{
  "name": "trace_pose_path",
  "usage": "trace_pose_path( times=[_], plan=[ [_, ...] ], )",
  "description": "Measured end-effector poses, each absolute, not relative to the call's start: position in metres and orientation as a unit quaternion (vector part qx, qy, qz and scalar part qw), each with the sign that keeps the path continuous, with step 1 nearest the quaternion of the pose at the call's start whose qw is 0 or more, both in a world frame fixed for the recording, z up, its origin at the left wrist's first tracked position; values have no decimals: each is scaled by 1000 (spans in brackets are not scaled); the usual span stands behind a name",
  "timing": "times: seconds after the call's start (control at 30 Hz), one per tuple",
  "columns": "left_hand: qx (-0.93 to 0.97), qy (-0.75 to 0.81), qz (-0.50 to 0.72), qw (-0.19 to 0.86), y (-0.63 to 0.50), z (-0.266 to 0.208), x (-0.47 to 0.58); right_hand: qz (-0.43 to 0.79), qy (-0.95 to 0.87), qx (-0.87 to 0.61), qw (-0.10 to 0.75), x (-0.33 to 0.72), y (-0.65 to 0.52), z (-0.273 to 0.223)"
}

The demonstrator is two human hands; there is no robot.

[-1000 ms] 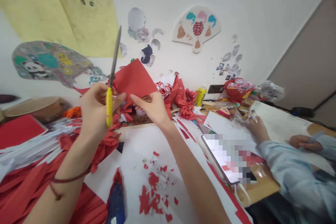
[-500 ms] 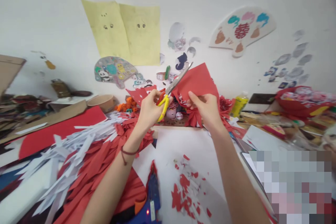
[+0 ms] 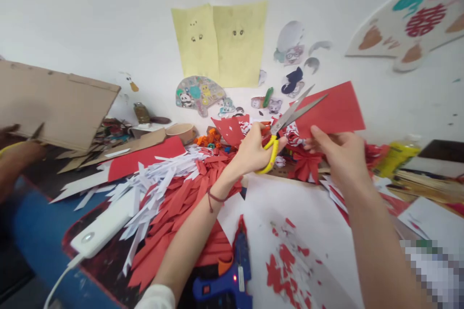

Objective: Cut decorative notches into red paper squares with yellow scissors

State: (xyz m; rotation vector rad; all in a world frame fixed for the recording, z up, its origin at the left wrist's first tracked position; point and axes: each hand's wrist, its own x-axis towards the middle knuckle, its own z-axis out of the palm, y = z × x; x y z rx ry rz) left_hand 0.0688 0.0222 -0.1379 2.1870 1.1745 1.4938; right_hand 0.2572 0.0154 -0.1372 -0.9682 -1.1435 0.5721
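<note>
My left hand (image 3: 253, 151) is closed around yellow-handled scissors (image 3: 268, 155), whose blades are parted and point up to the right. My right hand (image 3: 342, 154) pinches a sheet of red paper (image 3: 331, 110) along its lower edge. The upper blade tips lie in front of the paper's left part; I cannot tell whether they are cutting into it. Below my hands, red and white paper scraps (image 3: 286, 260) are scattered on a large white sheet (image 3: 322, 217).
A blue glue gun (image 3: 242, 260) with a lit red light lies near my left forearm. Red paper strips (image 3: 181, 222), white strips (image 3: 159, 178) and a white power bank (image 3: 103, 231) with a cable spread leftward. At far left, another person's hand (image 3: 21, 159) holds scissors at cardboard (image 3: 54, 104).
The view has turned left, bringing the other person's hand and the cardboard into sight. The scissor blades have gone from together to parted beside the red paper.
</note>
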Motion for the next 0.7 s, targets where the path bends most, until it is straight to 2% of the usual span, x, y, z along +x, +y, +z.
trace_pose_path(
  times=[0.23, 0.7],
  plan=[
    [728, 422, 517, 156, 32, -139, 64, 261, -526, -421, 691, 257, 12, -132],
    [771, 422, 457, 137, 27, -128, 39, 251, -557, -428, 666, 256, 3, -132]
  ],
)
